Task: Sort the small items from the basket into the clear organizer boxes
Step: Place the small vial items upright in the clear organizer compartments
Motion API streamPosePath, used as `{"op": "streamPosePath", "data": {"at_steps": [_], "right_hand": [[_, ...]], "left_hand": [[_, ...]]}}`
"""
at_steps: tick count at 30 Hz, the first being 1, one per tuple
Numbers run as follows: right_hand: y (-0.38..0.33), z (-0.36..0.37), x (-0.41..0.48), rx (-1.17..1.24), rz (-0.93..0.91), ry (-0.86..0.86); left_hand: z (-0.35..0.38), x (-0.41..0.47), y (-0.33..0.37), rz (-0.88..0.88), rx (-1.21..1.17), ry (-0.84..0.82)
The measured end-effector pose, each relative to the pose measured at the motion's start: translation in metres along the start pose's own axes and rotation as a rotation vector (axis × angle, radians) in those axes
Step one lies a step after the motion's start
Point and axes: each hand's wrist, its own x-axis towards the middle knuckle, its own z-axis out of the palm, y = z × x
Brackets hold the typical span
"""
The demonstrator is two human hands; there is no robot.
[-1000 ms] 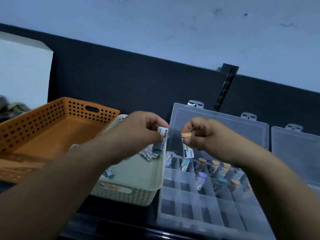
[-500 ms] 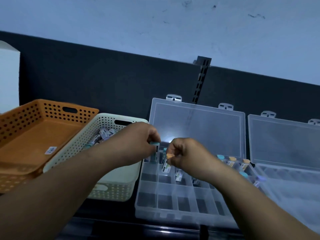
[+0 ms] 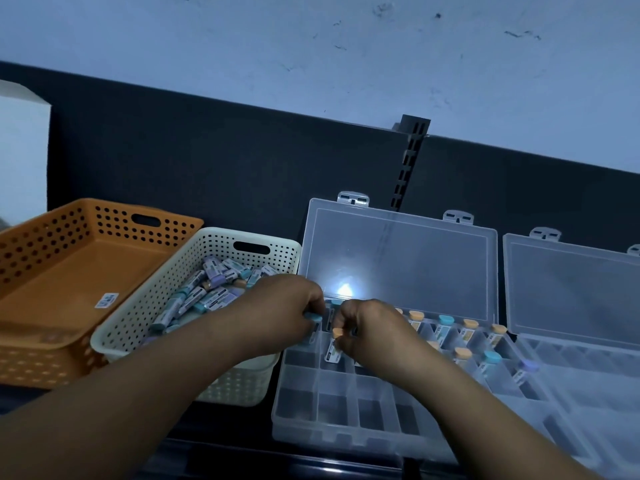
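Left hand [image 3: 287,308] and right hand [image 3: 369,327] sit close together, fingers [image 3: 346,317] curled, apparently pinching.

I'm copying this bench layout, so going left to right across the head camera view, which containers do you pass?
Orange basket → cream basket holding the vials → first open clear organizer → second open clear organizer.

An orange basket [image 3: 69,271] holding 1 sticker [image 3: 106,301] sits left, before a dark back panel [image 3: 207,161] and slotted upright [image 3: 409,161].
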Motion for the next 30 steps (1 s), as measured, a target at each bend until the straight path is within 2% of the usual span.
{"op": "streamPosePath", "data": {"at_steps": [8,22,30], "right_hand": [[-0.001,0.0,-0.002,0.012,0.025,0.0],[-0.008,-0.004,0.001,-0.024,0.07,-0.024],[-0.038,-0.021,0.017,-0.015,-0.015,0.025]], "left_hand": [[0.01,0.004,-0.005,0.076,0.096,0.011],[0.01,0.0,-0.013,0.046,-0.114,0.042],[-0.021,-0.018,-0.039,-0.033,-0.184,0.15]]}}
